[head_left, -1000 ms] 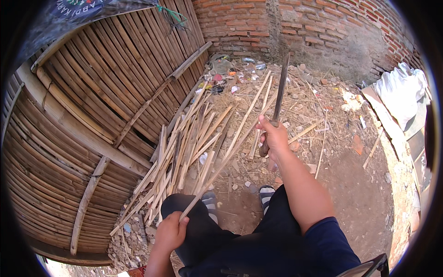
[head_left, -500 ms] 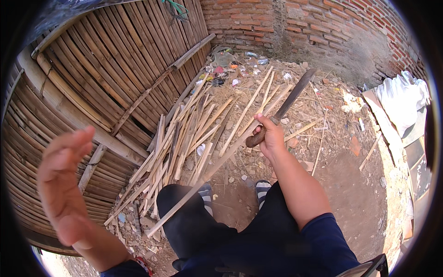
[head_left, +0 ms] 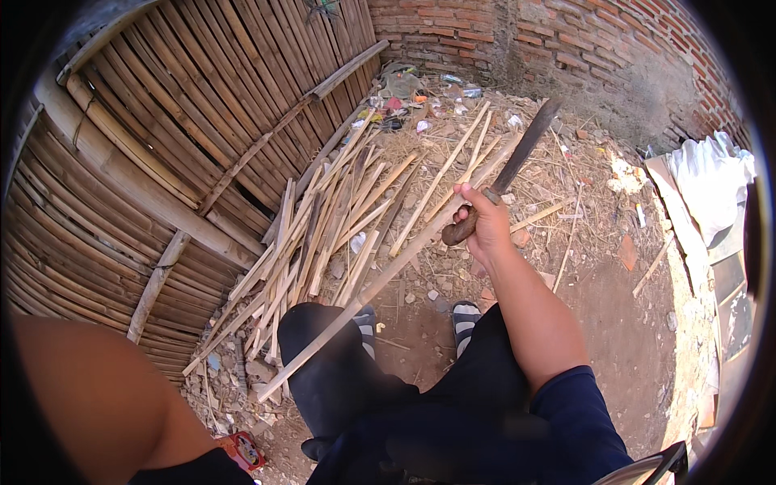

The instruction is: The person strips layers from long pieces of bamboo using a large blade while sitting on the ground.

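My right hand (head_left: 487,228) grips the wooden handle of a machete (head_left: 521,153), whose dark blade points up and to the right over the dirt. A long split bamboo strip (head_left: 356,311) rests loose across my left knee and runs up toward the right hand. Just left of it lies a pile of several pale bamboo strips (head_left: 323,234). Only my left forearm (head_left: 97,404) shows, raised close to the camera at the lower left, and its hand is out of the picture.
A woven bamboo wall (head_left: 162,145) fills the left side. A brick wall (head_left: 525,40) closes the back, with litter (head_left: 404,97) at its foot. White cloth (head_left: 711,186) and boards lie at the right. My sandalled feet (head_left: 465,319) rest on bare dirt.
My left hand let go of the long strip and rose toward the camera, leaving the frame. The right hand tilted the machete from upright to slanting right.
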The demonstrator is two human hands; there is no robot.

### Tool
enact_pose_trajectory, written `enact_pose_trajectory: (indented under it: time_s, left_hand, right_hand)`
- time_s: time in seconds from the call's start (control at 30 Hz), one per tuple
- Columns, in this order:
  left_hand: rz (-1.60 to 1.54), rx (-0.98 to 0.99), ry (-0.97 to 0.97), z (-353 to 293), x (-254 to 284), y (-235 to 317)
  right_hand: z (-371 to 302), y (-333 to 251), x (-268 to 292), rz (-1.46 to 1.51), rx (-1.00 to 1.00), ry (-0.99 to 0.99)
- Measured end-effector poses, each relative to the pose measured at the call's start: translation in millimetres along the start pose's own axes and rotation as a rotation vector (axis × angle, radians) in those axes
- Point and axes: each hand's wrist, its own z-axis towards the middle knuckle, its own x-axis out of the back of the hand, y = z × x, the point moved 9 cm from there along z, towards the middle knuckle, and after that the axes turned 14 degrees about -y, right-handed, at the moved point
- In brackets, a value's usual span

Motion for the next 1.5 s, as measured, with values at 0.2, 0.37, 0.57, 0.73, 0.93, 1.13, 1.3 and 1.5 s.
enact_pose_trajectory:
  time_s: [0.2, 0.37, 0.57, 0.73, 0.93, 1.13, 1.3, 1.5]
  left_hand:
    - [0.0, -0.009, 0.012, 1, -1, 2]
    - [-0.008, -0.028, 0.004, 2, -5, 5]
    - [0.0, -0.03, -0.002, 5, -5, 4]
    - [0.004, -0.03, -0.007, 5, -6, 5]
    - [0.008, -0.031, 0.002, 6, -8, 7]
    - [0.008, -0.036, -0.003, 9, -6, 8]
    - [0.004, -0.052, -0.009, 13, -10, 9]
    - [0.0, -0.051, -0.021, 15, -13, 7]
  right_hand:
    - [-2, -6, -4, -0.006, 0.011, -0.032]
    - [-5, -9, -3, -0.033, 0.013, -0.025]
    - [1, -6, -3, -0.055, 0.021, -0.045]
    - [1, -3, -6, -0.027, 0.024, -0.053]
    - [-1, -4, -9, -0.041, 0.014, -0.065]
    - [3, -4, -10, -0.042, 0.008, -0.094]
    - [-3, -12, -13, -0.019, 0.021, -0.064]
    - [1, -4, -10, -0.033, 0.0, -0.096]
